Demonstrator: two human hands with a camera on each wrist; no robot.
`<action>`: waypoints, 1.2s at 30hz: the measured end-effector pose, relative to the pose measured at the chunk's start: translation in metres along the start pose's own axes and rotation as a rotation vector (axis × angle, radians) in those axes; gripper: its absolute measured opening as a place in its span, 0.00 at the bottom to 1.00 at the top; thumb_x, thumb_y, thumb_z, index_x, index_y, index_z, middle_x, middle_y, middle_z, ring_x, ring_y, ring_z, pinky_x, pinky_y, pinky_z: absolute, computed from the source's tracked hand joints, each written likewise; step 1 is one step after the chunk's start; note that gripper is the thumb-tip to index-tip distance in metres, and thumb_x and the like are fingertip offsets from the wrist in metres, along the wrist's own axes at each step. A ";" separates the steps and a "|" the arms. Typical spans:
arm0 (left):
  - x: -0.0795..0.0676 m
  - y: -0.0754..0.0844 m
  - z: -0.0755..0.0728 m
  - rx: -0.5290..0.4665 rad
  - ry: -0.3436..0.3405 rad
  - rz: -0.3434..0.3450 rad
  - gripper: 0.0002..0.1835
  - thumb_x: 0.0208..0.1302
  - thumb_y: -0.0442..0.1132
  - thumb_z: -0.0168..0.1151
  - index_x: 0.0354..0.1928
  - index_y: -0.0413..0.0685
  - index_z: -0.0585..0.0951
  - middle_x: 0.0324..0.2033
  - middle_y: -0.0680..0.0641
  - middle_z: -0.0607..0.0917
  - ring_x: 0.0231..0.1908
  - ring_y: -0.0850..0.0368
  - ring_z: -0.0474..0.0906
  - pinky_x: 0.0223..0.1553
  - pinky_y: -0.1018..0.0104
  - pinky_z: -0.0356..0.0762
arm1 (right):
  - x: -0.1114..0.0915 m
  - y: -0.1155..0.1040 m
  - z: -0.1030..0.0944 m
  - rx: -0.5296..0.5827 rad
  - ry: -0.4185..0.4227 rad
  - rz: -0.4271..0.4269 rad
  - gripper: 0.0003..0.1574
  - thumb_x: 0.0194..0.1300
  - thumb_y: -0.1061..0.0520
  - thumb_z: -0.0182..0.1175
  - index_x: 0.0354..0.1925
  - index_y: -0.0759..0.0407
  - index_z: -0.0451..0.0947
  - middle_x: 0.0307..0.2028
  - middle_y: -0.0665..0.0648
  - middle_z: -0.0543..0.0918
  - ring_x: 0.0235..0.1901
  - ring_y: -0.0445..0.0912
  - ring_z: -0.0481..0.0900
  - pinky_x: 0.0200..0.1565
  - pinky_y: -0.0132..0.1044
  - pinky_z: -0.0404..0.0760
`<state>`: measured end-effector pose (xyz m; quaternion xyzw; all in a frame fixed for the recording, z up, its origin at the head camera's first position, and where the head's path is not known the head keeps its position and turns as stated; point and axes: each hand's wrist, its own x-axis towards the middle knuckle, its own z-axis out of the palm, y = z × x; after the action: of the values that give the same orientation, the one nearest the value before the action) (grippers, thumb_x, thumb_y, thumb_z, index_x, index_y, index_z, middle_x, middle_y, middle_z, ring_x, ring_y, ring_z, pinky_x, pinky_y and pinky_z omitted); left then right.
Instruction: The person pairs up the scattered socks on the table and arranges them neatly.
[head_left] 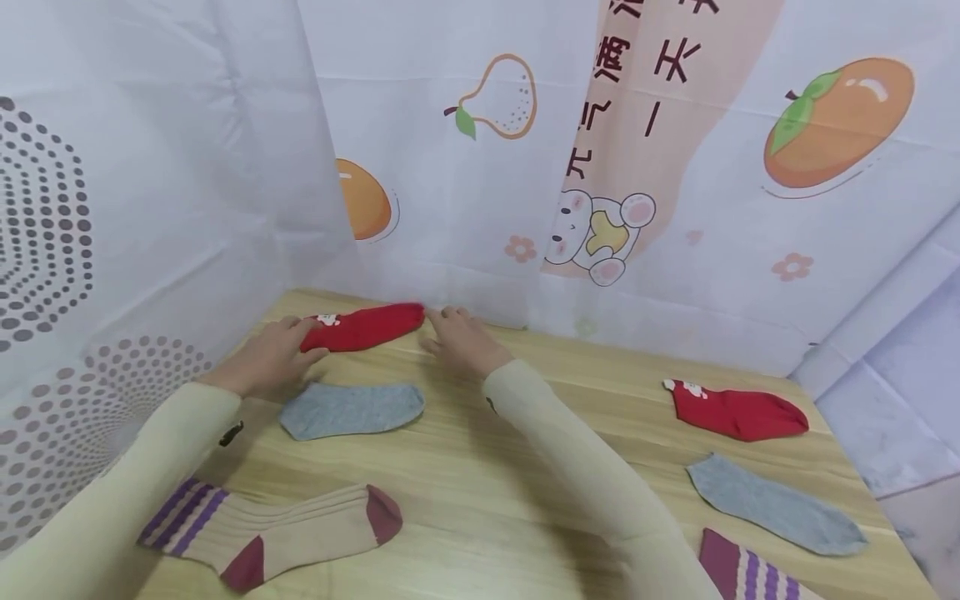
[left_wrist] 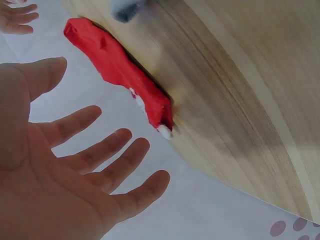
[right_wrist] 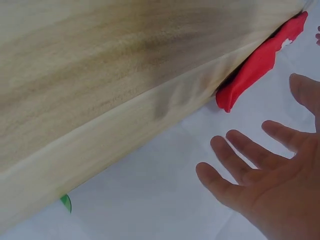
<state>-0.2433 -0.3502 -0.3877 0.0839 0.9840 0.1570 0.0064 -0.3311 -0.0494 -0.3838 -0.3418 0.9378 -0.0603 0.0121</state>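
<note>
Red sock lies flat at the far left of the table, near the back edge, between my hands. Soft knit, long and narrow, a bit creased, white motif near the cuff, white trim at the cuff opening. Long axis runs roughly left to right, toe end slightly farther from me; cuff faces my left hand, toe faces my right hand.

Left hand: wide, fingers spread. Fingertips overlap the cuff in the head view; left wrist view shows them off to one side, so can't confirm contact. Right hand: also wide, fingers apart, just beyond the toe, gap visible in its wrist view.

Nearer me, grey sock: plain heathered knit, low cut, long axis left to right. Then striped sock: beige ribbed knit, purple bands at the left end, maroon heel and toe, toe to the right.

Right side of the table: second red sock, toe right; second grey sock, slanting; second striped sock, cut off by the frame.

Table has pale wood grain. Behind it, white sheet, fruit prints, light folds.
</note>
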 end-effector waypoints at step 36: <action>0.048 -0.057 0.013 0.036 0.064 -0.120 0.17 0.69 0.38 0.57 0.48 0.26 0.74 0.43 0.28 0.76 0.46 0.33 0.71 0.48 0.40 0.71 | 0.067 -0.004 0.035 -0.015 -0.026 0.074 0.19 0.76 0.48 0.50 0.56 0.57 0.75 0.53 0.57 0.80 0.53 0.50 0.77 0.57 0.43 0.76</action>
<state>-0.2993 -0.3912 -0.4171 0.0199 0.9896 0.1413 -0.0170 -0.3779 -0.0993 -0.4166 -0.3077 0.9499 -0.0483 0.0240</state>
